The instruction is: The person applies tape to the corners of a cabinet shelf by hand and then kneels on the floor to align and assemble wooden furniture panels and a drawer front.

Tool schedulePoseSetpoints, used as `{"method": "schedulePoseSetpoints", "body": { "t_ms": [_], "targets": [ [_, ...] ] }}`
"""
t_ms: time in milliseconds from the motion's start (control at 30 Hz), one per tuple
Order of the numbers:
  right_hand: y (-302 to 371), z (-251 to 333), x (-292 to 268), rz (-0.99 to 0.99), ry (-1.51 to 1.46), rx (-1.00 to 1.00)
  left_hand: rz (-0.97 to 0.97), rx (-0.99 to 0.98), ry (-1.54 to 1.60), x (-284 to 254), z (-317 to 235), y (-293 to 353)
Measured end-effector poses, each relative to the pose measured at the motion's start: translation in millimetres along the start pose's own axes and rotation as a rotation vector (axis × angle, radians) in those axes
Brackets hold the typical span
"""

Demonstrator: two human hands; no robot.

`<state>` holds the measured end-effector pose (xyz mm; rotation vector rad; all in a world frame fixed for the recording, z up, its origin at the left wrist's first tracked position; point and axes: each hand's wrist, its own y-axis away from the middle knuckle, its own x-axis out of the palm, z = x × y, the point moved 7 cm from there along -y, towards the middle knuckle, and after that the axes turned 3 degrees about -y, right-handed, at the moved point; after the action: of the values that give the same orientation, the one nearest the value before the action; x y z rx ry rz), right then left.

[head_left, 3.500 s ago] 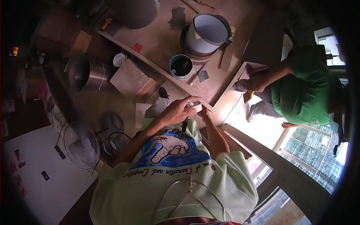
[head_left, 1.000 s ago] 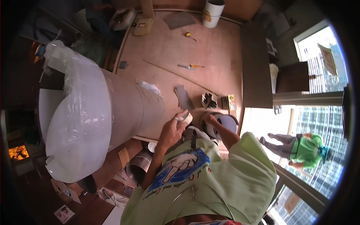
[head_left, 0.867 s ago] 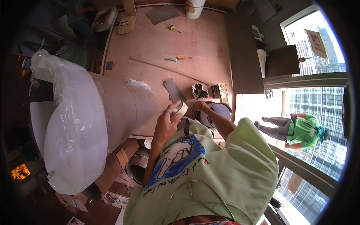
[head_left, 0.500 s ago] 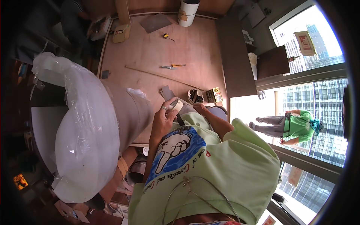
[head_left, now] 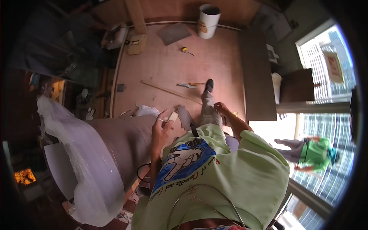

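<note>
My left hand is closed on a roll of cream masking tape, held in front of my shirt; a ring shows on one finger. Just beyond it lies a grey flat piece on the reddish-brown wooden surface. To the right, my right hand is beside my trouser leg with its fingers curled in; what they hold, if anything, cannot be made out. My leg reaches forward, its dark shoe on the wood.
A large roll in clear plastic stands close on my left. Ahead are a thin wooden strip, a utility knife, a tape measure, a grey sheet and a white bucket. A person in green is by the windows.
My leg has come forward onto the wood, covering the dark bag. My right hand has moved right, away from my left. The view has shifted, and the masking tape roll stays in my left hand.
</note>
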<state>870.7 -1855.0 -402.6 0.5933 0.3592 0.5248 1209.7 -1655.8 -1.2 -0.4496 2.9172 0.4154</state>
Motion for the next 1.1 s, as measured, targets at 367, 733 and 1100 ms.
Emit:
{"method": "schedulePoseSetpoints", "body": {
  "t_ms": [367, 733, 1100],
  "targets": [
    [-145, 83, -177, -0.129, -0.551, 0.073, 0.242, 0.104, -0.17, 196, -132, -337],
    [-138, 99, -379, -0.661, -0.635, 0.062, 0.659, 0.078, -0.248, 362, -201, -471],
    [-147, -3, -254, -0.651, -0.786, 0.207, 0.857, 0.19, -0.274, 464, -247, -659]
  ]
}}
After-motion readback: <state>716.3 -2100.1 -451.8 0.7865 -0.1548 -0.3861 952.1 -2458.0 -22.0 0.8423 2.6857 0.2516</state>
